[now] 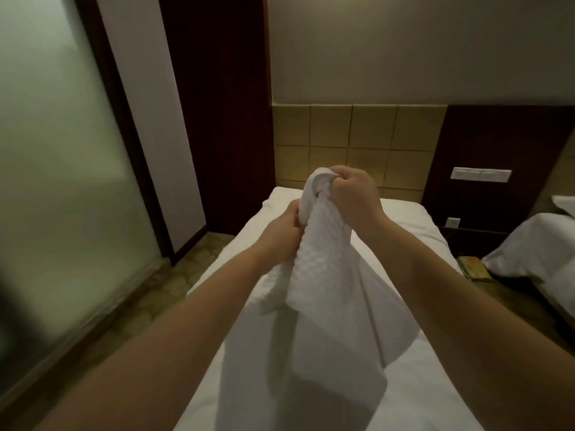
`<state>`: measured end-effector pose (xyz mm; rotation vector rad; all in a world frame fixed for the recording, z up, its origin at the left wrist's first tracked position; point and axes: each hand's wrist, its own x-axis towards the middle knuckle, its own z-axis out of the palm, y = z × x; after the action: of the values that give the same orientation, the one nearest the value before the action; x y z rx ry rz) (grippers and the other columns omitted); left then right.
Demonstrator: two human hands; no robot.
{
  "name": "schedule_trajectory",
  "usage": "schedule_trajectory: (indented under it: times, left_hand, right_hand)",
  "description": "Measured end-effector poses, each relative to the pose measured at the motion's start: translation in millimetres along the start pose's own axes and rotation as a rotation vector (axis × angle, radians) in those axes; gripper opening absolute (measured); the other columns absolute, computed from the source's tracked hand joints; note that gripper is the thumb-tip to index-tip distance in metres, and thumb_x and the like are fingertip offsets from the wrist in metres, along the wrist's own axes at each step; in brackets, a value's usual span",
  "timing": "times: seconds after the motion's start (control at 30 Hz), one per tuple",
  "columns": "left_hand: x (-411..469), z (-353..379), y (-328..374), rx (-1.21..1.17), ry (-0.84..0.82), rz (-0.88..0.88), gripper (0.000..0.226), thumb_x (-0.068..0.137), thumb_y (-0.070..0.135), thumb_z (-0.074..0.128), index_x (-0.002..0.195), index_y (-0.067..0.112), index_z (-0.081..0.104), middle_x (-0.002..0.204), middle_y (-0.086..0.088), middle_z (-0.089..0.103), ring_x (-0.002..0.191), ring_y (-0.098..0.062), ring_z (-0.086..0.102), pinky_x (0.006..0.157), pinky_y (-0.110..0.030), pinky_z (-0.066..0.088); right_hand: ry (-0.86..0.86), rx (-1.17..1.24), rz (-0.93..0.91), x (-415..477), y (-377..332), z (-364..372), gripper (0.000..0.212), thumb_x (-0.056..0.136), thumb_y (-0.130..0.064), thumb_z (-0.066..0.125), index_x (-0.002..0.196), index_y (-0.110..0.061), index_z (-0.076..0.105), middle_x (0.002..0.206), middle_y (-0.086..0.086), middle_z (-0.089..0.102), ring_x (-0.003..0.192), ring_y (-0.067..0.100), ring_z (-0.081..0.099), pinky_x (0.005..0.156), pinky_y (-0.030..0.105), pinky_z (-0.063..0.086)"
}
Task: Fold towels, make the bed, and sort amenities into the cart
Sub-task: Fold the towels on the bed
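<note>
1. The right hand (351, 194) was raised highest over the bed (404, 219), its fingers curled into a fist around the bunched top of a white waffle-weave towel (323, 244).
2. The left hand (284, 228) sat just below and beside it, with fingers and thumb closed on an edge of the same cloth. It was probably feeling along the hem for a corner.
3. The towel hung from both hands in a long drape, and its lower folds reached down toward the mattress. Holding it high would let the weight pull the cloth straight, so the edges could be found before a fold.
4. The bed beneath showed a plain white sheet, a handy flat surface for laying the towel out.
5. The fold itself looked not yet begun, since the cloth was gathered rather than squared.
6. A tiled headboard (357, 135) stood behind the bed, with a switch panel (480, 174) on the dark wall to the right. A second bed (535, 244) lay at the right edge and a frosted glass panel (62, 150) on the left. No cart was in view.
</note>
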<state>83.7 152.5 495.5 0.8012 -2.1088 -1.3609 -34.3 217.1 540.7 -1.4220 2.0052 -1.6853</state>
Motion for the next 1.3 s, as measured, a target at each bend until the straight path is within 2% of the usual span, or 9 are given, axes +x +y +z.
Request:
schedule_trajectory:
  times: [0.07, 0.17, 0.3, 0.47, 0.6, 0.8, 0.93, 1.13, 1.3]
  left_hand:
    - [-23.2, -33.6, 13.5, 0.089, -0.163, -0.014, 0.052, 0.090, 0.002, 0.055, 0.133, 0.031, 0.043, 0.098, 0.001, 0.062, 0.083, -0.017, 0.062, 0.079, -0.037, 0.053]
    - [-58.3, -75.5, 19.2, 0.154, -0.275, -0.040, 0.060, 0.085, -0.003, 0.062, 0.135, 0.028, 0.048, 0.107, -0.006, 0.066, 0.094, -0.024, 0.066, 0.087, -0.045, 0.053]
    - [-99.7, -117.4, 4.7, 0.273, -0.253, 0.027, 0.048, 0.084, 0.001, 0.065, 0.126, 0.024, 0.056, 0.102, -0.001, 0.065, 0.085, -0.012, 0.063, 0.066, -0.019, 0.055]
    - [-134.3, -184.3, -17.7, 0.170, -0.300, 0.040, 0.042, 0.082, -0.001, 0.066, 0.120, 0.017, 0.062, 0.108, -0.004, 0.067, 0.094, -0.018, 0.067, 0.072, -0.026, 0.058]
    - [-139.0, -229.3, -25.1, -0.001, -0.507, -0.168, 0.040, 0.084, -0.007, 0.061, 0.119, 0.013, 0.062, 0.117, -0.009, 0.064, 0.095, -0.022, 0.067, 0.070, -0.028, 0.058]
    - [-147.1, -238.3, -23.8, -0.051, -0.306, -0.137, 0.021, 0.093, 0.004, 0.054, 0.088, 0.020, 0.067, 0.096, -0.004, 0.065, 0.074, -0.013, 0.062, 0.059, -0.022, 0.054]
    - [-156.3, -242.7, -19.3, -0.103, -0.296, -0.022, 0.023, 0.093, 0.004, 0.053, 0.083, 0.019, 0.068, 0.092, 0.000, 0.063, 0.058, -0.007, 0.057, 0.048, -0.017, 0.049]
    - [-167.4, -264.1, -19.1, -0.066, -0.400, 0.098, 0.040, 0.091, -0.007, 0.046, 0.066, 0.014, 0.069, 0.081, 0.002, 0.069, 0.073, -0.012, 0.063, 0.057, -0.019, 0.053]
    - [-171.4, -263.1, -23.6, 0.036, -0.393, 0.139, 0.033, 0.091, -0.007, 0.045, 0.074, 0.011, 0.067, 0.084, 0.002, 0.066, 0.076, -0.012, 0.061, 0.058, -0.018, 0.052]
  right_hand:
    - [-0.013, 0.055, 0.015, -13.4, -25.3, 3.8, 0.047, 0.083, 0.006, 0.042, 0.053, -0.025, 0.058, 0.054, -0.005, 0.051, 0.063, 0.016, 0.049, 0.067, 0.033, 0.042]
    - [-0.053, 0.091, 0.049, -41.5, -55.4, 18.1, 0.038, 0.087, 0.006, 0.042, 0.059, -0.017, 0.054, 0.061, 0.001, 0.048, 0.062, 0.010, 0.048, 0.065, 0.024, 0.042]
    - [-0.121, 0.050, 0.070, -76.4, -87.9, 49.8, 0.032, 0.089, 0.003, 0.042, 0.063, -0.013, 0.051, 0.066, 0.003, 0.046, 0.060, 0.009, 0.045, 0.061, 0.020, 0.040]
    - [-0.190, 0.001, 0.184, -130.3, -119.4, 86.2, 0.024, 0.096, -0.029, 0.052, 0.077, -0.018, 0.061, 0.077, -0.001, 0.058, 0.069, 0.008, 0.056, 0.066, 0.018, 0.048]
    - [-0.280, -0.154, 0.311, -166.8, -126.5, 100.6, 0.024, 0.095, -0.045, 0.047, 0.091, -0.029, 0.064, 0.093, -0.004, 0.066, 0.085, 0.010, 0.064, 0.070, 0.021, 0.052]
    - [-0.408, -0.429, 0.380, -184.9, -137.7, 124.4, 0.035, 0.098, -0.038, 0.045, 0.125, -0.019, 0.056, 0.116, -0.004, 0.055, 0.109, 0.016, 0.052, 0.094, 0.028, 0.040]
    - [-0.488, -0.370, 0.312, -190.3, -134.3, 145.2, 0.038, 0.098, -0.028, 0.048, 0.134, -0.016, 0.050, 0.142, 0.000, 0.045, 0.127, 0.019, 0.043, 0.107, 0.034, 0.037]
    - [-0.456, -0.282, 0.264, -196.8, -128.7, 167.1, 0.032, 0.097, -0.028, 0.051, 0.125, -0.016, 0.059, 0.128, -0.001, 0.054, 0.117, 0.016, 0.050, 0.093, 0.024, 0.040]
    - [-0.357, -0.322, 0.292, -202.7, -126.5, 177.4, 0.033, 0.097, -0.035, 0.050, 0.108, -0.010, 0.067, 0.106, 0.003, 0.064, 0.099, 0.019, 0.058, 0.078, 0.023, 0.046]
